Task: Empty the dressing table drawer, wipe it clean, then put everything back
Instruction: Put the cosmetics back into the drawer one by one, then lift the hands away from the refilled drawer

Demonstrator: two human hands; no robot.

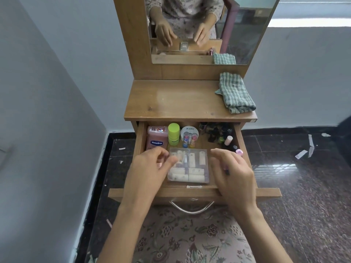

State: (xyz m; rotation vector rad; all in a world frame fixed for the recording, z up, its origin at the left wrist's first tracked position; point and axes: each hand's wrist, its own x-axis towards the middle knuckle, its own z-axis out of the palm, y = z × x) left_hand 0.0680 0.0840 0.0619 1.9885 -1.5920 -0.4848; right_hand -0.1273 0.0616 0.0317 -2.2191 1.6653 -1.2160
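Clear box (pixel 188 166) of tubes sits front-centre in the open drawer (pixel 190 193), btwn my hands & equally near both: L hand (pixel 150 166) fingers loose, apart, empty; R hand (pixel 234 168) curled, can't tell if pinching a small dark thing (pixel 227 170).

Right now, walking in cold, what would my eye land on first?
The open drawer crammed with toiletries, with a left hand and right hand hovering either side of a clear box of small white tubes at its front. Next, the pink Vaseline bottle at back left, and the green checked cloth on the tabletop's right.
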